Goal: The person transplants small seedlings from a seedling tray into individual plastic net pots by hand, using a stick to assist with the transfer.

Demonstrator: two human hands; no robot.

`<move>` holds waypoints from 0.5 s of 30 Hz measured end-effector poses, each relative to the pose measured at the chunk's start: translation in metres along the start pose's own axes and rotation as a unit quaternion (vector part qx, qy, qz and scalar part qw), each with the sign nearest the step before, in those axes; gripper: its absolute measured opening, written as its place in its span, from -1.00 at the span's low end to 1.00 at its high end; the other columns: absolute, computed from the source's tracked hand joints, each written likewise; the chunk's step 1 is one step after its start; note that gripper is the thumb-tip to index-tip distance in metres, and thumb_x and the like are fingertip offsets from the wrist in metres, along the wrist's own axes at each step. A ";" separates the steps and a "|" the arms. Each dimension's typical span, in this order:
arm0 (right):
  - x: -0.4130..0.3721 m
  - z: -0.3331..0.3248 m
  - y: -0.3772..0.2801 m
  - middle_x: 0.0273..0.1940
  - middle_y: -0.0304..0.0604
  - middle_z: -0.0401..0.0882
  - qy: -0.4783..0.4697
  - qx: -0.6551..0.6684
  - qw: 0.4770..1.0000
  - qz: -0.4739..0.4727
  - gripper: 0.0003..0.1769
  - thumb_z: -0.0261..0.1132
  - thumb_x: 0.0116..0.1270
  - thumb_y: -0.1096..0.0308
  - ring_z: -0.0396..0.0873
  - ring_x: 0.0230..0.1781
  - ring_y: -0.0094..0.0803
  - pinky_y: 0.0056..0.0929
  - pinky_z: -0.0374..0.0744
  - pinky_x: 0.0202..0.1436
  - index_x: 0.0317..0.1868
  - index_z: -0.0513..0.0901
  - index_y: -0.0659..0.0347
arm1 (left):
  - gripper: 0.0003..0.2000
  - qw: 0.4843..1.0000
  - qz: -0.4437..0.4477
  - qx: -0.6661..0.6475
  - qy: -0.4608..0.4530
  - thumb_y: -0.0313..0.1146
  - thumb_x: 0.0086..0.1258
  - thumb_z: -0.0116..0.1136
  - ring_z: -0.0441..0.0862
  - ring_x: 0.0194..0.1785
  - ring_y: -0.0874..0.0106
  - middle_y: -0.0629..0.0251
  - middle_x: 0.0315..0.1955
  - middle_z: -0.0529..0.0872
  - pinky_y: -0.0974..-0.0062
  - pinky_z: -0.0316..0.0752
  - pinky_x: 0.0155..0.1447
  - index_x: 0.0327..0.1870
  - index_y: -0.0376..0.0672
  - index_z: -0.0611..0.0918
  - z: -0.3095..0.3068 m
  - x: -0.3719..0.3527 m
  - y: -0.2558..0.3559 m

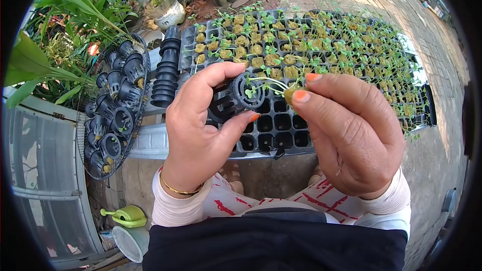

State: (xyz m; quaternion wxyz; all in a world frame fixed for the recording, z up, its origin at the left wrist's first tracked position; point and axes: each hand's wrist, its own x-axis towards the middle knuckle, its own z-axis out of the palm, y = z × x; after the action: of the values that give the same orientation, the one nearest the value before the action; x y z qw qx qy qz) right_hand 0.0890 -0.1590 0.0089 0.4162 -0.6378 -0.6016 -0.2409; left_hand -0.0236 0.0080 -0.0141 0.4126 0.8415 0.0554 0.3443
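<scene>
fitting a seedling [250, 92] through a black net cup [235, 98], seemingly: left hand [193, 120] is grasping the cup; right hand [354, 130] is pinching the growing plug [288, 96] just beside, seedling overlapping the cup's slotted end. next move is probably calling for gentle guiding.

Left hand [193, 133], left of centre: finger arched above, thumb below, closed in a C-grip facing right. Wrist [179, 183] beneath it. Right hand [359, 130], right of centre: two digits pinched, tips pointing left, orange nails showing. Both forearms low in frame, bent inward.
</scene>
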 end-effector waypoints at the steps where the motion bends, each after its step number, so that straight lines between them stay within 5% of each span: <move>1: 0.000 0.000 0.000 -0.23 -0.03 0.58 -0.002 0.002 1.000 0.004 -0.69 0.40 -0.03 0.63 0.62 -0.28 -0.27 -0.44 0.61 -0.26 -0.20 0.65 0.26 | -0.47 1.000 0.000 0.000 0.000 -0.65 -0.14 0.39 0.60 -0.07 0.33 0.16 -0.12 0.63 0.48 0.47 0.04 -0.01 -0.27 0.55 0.000 0.000 0.000; 13: -0.003 0.009 0.005 -0.27 0.00 0.57 0.018 -0.010 0.999 -0.026 -0.69 0.40 -0.06 0.65 0.61 -0.34 -0.26 -0.46 0.61 -0.32 -0.23 0.66 0.30 | -0.42 0.999 0.006 0.014 -0.035 -0.76 -0.11 0.31 0.53 0.08 0.41 0.15 -0.04 0.55 0.49 0.42 0.18 0.06 -0.36 0.45 -0.004 -0.004 -0.001; 15: -0.002 0.008 0.004 -0.27 0.00 0.57 0.013 -0.007 1.000 -0.020 -0.69 0.38 -0.08 0.66 0.61 -0.34 -0.25 -0.46 0.61 -0.32 -0.23 0.66 0.31 | -0.46 0.999 0.027 0.025 0.006 -0.67 -0.16 0.37 0.60 -0.08 0.27 0.15 -0.12 0.63 0.45 0.47 0.02 -0.01 -0.28 0.53 -0.001 -0.003 -0.001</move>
State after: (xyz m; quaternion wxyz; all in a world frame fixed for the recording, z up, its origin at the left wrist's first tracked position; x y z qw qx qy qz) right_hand 0.0913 -0.1536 0.0022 0.4148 -0.6251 -0.6072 -0.2617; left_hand -0.0262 0.0078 -0.0158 0.3815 0.8509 0.0435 0.3585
